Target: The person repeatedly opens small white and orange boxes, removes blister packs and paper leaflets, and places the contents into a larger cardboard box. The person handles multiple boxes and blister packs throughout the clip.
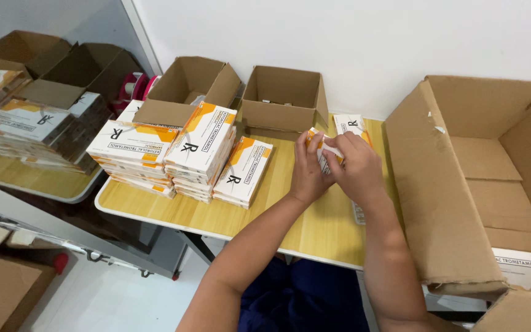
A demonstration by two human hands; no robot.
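Note:
Both my hands meet over the middle of the wooden table [314, 227]. My left hand [307, 171] and my right hand [356, 167] together hold a small white and orange carton [322, 149], fingers wrapped around its ends. Another carton of the same kind [348, 123] lies flat just behind my hands. Something flat and pale [358, 213] pokes out under my right wrist; I cannot tell what it is.
Stacks of white and orange cartons [179, 157] fill the table's left side. Two small open cardboard boxes [284, 98] stand against the wall. A large open cardboard box [480, 178] sits at right with one carton inside. More cartons and boxes crowd the left table [26, 120].

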